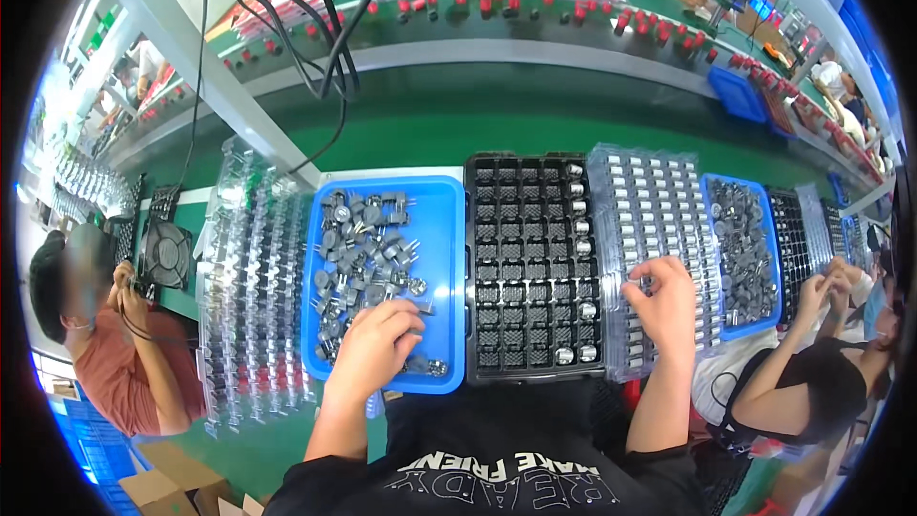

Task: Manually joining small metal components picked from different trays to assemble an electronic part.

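My left hand [380,342] is over the blue tray [444,229], its fingers curled together low among grey round parts with metal prongs [363,229]. One such part shows beside its fingertips; whether they grip it is unclear. My right hand [664,304] hovers at the left edge of a clear plastic tray [611,363] filled with rows of small silver-white cylinders [652,201]. Its thumb and forefinger curve toward each other; anything between them is too small to make out. Between my hands lies a black compartment tray [521,377], with several silver parts [576,189] along its right column and bottom row.
Stacked clear trays [253,296] stand left of the blue tray, beside a black fan [165,253]. Another blue tray of grey parts [745,248] lies to the right. Black cables [330,48] hang ahead near a metal post [205,67]. Co-workers sit on both sides and across.
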Demonstrator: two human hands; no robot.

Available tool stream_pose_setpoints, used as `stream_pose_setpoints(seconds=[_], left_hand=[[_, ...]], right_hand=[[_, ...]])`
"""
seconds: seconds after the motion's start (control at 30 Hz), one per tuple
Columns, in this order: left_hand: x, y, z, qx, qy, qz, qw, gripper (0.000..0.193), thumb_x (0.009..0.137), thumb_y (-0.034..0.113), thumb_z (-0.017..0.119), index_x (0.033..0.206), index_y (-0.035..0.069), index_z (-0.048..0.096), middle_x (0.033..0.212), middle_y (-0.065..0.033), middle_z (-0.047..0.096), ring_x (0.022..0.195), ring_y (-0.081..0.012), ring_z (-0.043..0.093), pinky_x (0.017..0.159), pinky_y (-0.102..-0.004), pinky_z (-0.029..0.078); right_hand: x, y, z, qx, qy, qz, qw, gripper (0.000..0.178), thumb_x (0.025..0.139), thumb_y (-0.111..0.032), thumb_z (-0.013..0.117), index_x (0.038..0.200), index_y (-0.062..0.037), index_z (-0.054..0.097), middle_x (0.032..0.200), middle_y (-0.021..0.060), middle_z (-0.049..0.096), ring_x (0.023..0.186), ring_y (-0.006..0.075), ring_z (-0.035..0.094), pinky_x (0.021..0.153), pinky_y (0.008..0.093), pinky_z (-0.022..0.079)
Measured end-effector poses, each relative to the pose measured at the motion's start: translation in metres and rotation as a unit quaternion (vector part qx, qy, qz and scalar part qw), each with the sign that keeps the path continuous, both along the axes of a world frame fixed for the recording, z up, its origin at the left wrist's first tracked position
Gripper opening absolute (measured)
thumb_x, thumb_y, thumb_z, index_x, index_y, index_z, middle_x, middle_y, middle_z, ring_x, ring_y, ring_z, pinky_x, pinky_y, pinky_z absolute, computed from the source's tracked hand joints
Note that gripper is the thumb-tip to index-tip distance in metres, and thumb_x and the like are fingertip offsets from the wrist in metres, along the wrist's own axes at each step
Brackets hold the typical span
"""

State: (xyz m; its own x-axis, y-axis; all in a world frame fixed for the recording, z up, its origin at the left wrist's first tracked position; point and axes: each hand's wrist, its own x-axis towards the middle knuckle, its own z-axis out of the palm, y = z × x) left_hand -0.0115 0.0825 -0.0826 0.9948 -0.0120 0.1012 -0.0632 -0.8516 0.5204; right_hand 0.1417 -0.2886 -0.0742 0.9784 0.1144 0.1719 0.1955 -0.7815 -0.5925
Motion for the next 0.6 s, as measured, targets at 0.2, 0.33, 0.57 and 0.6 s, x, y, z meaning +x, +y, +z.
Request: stream_pose_setpoints(seconds=[0.2, 0.33, 0.57, 0.6], left_hand=[[0.012, -0.005, -0.005, -0.173, -0.1, 0.065, 0.978, 0.017, 0.088, -0.01, 0.064, 0.096, 0.003, 0.072, 0.099, -0.0099, 0.065, 0.084, -0.0195, 0.067, 0.078, -0.0293, 0.054], [0.014, -0.006, -0.027, -0.379, -0.107, 0.101, 0.914, 0.018, 0.091, -0.007, 0.064, 0.101, 0.004, 0.073, 0.106, -0.0085, 0.059, 0.089, -0.0182, 0.064, 0.079, -0.0298, 0.053], [0.015, -0.016, -0.032, -0.448, -0.099, 0.098, 0.883, 0.028, 0.095, -0.007, 0.06, 0.12, 0.002, 0.068, 0.12, -0.0095, 0.058, 0.095, -0.0144, 0.063, 0.086, -0.0292, 0.054], [0.02, -0.023, -0.017, -0.523, -0.057, 0.105, 0.844, 0.032, 0.096, -0.006, 0.059, 0.127, 0.001, 0.064, 0.123, -0.0112, 0.06, 0.098, -0.0156, 0.065, 0.088, -0.0303, 0.055]], right_hand=[[0.012, -0.01, -0.006, 0.008, -0.012, 0.0, 1.0, 0.013, 0.07, -0.006, 0.072, 0.083, -0.0046, 0.071, 0.087, 0.0081, 0.062, 0.069, 0.0203, 0.057, 0.067, 0.0331, 0.049], [0.007, -0.011, -0.002, 0.048, 0.018, -0.001, 0.999, 0.014, 0.071, -0.004, 0.071, 0.085, -0.005, 0.073, 0.087, 0.0074, 0.061, 0.068, 0.0183, 0.054, 0.066, 0.0304, 0.047], [0.001, -0.016, -0.003, 0.024, 0.013, 0.05, 0.998, 0.023, 0.073, 0.004, 0.072, 0.094, -0.0043, 0.072, 0.094, 0.0071, 0.061, 0.078, 0.0169, 0.056, 0.069, 0.0291, 0.047], [0.001, -0.016, -0.004, 0.017, -0.013, 0.064, 0.998, 0.025, 0.074, 0.006, 0.071, 0.097, -0.0042, 0.07, 0.097, 0.0075, 0.062, 0.08, 0.017, 0.059, 0.071, 0.0289, 0.048]])
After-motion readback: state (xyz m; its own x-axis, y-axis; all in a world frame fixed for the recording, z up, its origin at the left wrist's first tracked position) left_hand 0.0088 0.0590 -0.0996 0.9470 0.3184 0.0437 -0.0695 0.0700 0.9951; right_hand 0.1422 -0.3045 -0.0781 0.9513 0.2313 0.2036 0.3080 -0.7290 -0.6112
